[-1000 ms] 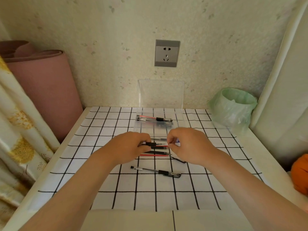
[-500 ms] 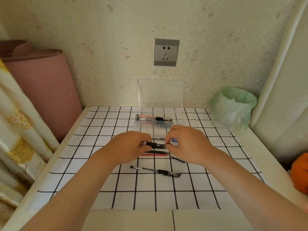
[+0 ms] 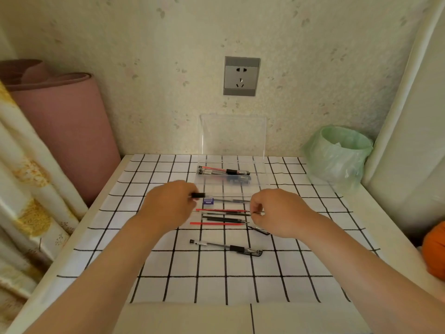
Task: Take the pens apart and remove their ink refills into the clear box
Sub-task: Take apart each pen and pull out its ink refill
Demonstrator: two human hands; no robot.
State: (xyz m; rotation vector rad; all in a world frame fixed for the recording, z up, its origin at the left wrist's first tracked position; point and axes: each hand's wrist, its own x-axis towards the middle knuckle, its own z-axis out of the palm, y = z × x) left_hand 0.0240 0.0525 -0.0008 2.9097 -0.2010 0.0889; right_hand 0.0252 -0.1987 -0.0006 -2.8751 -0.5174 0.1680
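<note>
Two hands flanking loose refills (image 3: 221,219) on the mat (image 3: 168,285): left hand (image 3: 168,206) pinching a black pen piece (image 3: 198,195); right hand (image 3: 279,213) curled, contents indiscernible; clear box (image 3: 231,189) just behind, holding pens (image 3: 224,170)

White table (image 3: 378,235) bears a gridded sheet (image 3: 168,263) and green-bagged bin (image 3: 337,162).

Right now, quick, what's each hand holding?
Left hand: grips a black pen piece.
Right hand: pinches a tiny dark part, too small to identify.
</note>
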